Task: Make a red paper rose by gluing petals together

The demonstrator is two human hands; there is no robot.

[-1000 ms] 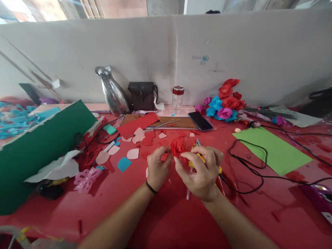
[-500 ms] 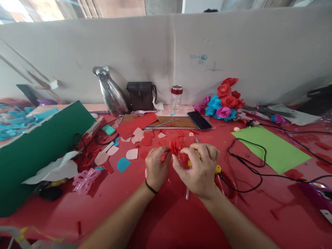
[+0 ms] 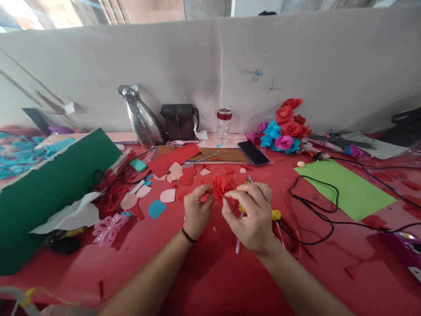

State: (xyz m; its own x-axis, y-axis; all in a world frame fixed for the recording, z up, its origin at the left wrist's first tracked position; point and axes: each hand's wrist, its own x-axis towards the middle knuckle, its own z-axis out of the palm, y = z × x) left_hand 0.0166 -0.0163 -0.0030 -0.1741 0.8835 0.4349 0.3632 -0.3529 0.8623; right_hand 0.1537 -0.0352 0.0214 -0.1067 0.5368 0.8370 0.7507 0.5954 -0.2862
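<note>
Both of my hands meet over the middle of the red table (image 3: 210, 272) around a small red paper flower (image 3: 221, 185). My left hand (image 3: 196, 211), with a black band on its wrist, pinches the flower's left side. My right hand (image 3: 252, 215) is closed on the flower's right side with its fingertips. Under the right hand lies a yellow-handled glue gun (image 3: 274, 214) with a clear stick poking out below; I cannot tell whether the hand grips it. Pink and red paper petals (image 3: 168, 195) lie just left of the hands.
A green board (image 3: 49, 184) leans at the left. At the back stand a silver vase (image 3: 141, 116), a brown bag (image 3: 180, 120), a jar (image 3: 223, 124), a phone (image 3: 253, 152) and a bunch of paper roses (image 3: 284, 127). A green sheet (image 3: 345, 186) and black cables (image 3: 315, 210) lie right.
The flower has been turned and lifted slightly between my fingers; my right hand's fingers have shifted onto its right edge. The hands stay in the same place.
</note>
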